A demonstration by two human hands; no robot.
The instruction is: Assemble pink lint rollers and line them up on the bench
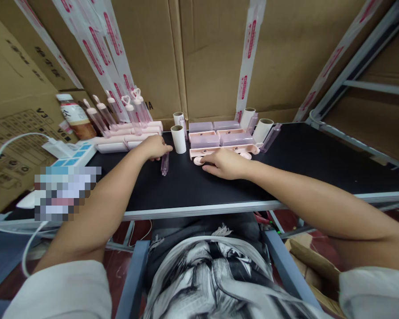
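My left hand is closed on the upper end of a translucent purple tube, which points down toward the black tabletop. My right hand lies low over the table, its thumb apart from the fingers and the fingertips at the rim of a small round pink cap. Another pink cap shows just behind that hand. Beyond it sits a long pink holder, in front of pink and translucent purple cases. White cardboard-like rolls stand between the hands.
At the left, several purple tubes with pink tops stand on pink cases. A drink bottle, a power strip and a white cable are beside them. Cardboard walls the back; a metal rail edges the front.
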